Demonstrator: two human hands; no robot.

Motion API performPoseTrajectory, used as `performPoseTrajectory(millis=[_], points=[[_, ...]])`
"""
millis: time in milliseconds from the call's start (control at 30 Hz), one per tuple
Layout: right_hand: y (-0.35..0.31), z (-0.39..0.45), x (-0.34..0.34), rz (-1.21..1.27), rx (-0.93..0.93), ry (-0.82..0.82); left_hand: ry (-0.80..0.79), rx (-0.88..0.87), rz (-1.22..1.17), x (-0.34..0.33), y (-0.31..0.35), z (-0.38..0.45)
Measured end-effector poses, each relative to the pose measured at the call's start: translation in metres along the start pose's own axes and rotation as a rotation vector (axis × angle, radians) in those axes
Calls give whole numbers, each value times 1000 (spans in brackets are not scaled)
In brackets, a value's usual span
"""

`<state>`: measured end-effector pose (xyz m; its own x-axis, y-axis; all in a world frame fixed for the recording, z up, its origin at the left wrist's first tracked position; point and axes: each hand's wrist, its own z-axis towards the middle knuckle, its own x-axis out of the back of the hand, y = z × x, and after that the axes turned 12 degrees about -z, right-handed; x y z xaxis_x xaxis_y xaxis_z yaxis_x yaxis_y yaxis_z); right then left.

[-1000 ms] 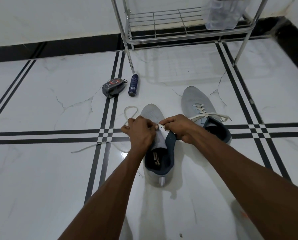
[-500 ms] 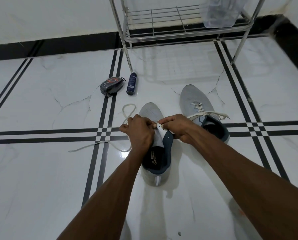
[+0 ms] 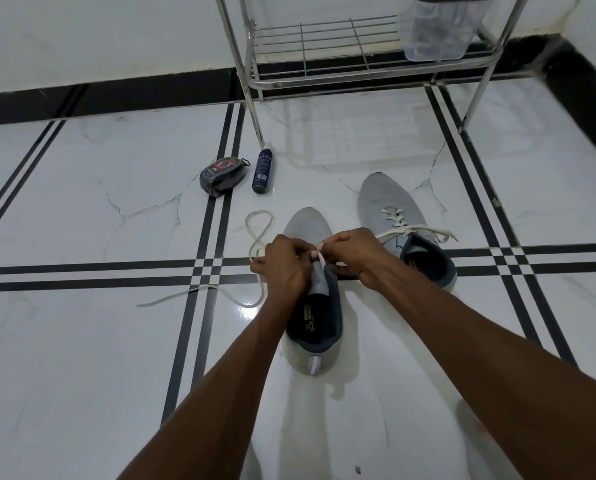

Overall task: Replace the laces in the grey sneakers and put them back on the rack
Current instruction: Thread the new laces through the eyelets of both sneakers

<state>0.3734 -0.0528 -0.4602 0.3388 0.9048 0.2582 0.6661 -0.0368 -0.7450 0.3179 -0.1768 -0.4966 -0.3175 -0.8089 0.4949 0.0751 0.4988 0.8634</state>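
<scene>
Left hand [image 3: 287, 268] and right hand [image 3: 353, 252] both pinching a white lace [image 3: 255, 237] over the near grey sneaker [image 3: 312, 306] on the floor [image 3: 82, 341], laced second sneaker [image 3: 398, 223] just beside, metal rack [image 3: 358, 46] beyond

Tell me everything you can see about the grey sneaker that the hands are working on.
The nearer sneaker looks like light grey knit with a dark blue collar and a dark insole with a printed logo. It stands upright on the white tiled floor, toe pointing away, heel with a pale tab nearest the camera. Both the left hand and the right hand pinch the white lace at its tongue; the lace trails leftwards.
</scene>
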Motion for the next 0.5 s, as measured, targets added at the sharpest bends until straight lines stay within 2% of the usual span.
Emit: performPoseTrajectory(millis=[133,333,400,500], points=[[-2,4,-1,-21,20,44,8,7,193,-1,14,-5],[1,0,-1,15,16,37,61,0,279,-2,15,-7],[2,2,-2,-63,63,50,49,-10,325,-2,16,-5],[-2,3,-5,-341,134,108,23,-17,380,-1,13,-3]])
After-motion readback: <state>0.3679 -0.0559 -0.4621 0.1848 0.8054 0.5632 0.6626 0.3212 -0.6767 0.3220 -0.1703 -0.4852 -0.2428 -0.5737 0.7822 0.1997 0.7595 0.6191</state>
